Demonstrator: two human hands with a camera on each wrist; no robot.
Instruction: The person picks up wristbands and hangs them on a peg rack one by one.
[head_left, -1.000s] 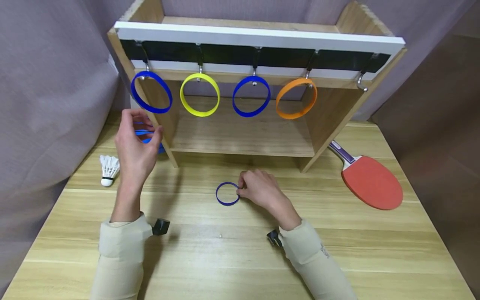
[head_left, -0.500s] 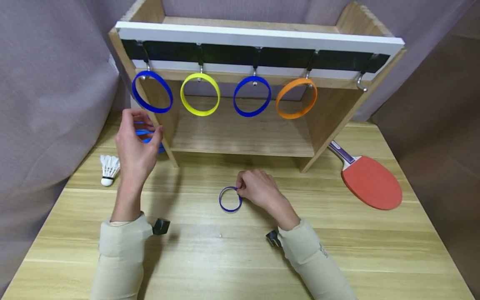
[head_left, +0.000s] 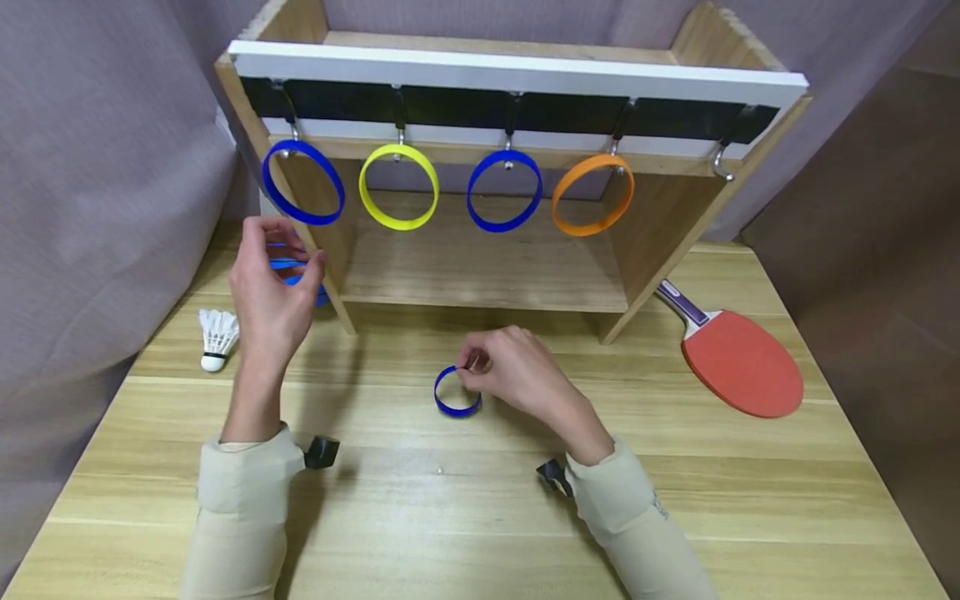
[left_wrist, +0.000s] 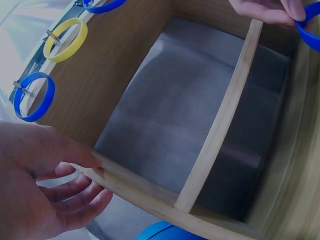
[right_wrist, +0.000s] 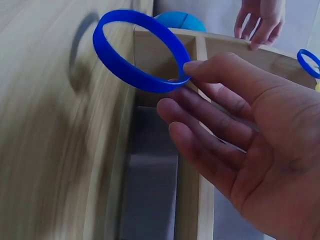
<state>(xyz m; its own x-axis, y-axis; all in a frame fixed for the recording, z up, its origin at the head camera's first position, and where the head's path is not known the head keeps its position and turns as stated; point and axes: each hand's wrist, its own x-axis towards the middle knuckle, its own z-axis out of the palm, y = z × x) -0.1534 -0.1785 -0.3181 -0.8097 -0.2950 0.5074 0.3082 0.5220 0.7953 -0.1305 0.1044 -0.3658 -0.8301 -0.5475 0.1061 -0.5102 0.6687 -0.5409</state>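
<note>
A blue wristband (right_wrist: pixel 137 82) is pinched between the thumb and index finger of my right hand (head_left: pixel 517 371), above the table in front of the wooden shelf. In the right wrist view the other fingers are loosely bent below the band. My left hand (head_left: pixel 273 287) holds the edge of the shelf's left side panel (left_wrist: pixel 130 187), thumb on one side and fingers on the other. From hooks along the shelf's front hang a blue wristband (head_left: pixel 267 185), a yellow wristband (head_left: pixel 365 200), another blue wristband (head_left: pixel 471 204) and an orange wristband (head_left: pixel 558 208).
At the far right end is a bare hook (head_left: pixel 722 162). A table tennis paddle (head_left: pixel 746 362) lies right of the shelf (head_left: pixel 487 267). On the left a shuttlecock (head_left: pixel 217 337) lies on the table (head_left: pixel 420 517). A blue ball (left_wrist: pixel 167 232) sits behind the left panel.
My right hand has lifted slightly and shifted a little left, and the blue wristband in it has tilted. The left hand keeps its place on the shelf panel.
</note>
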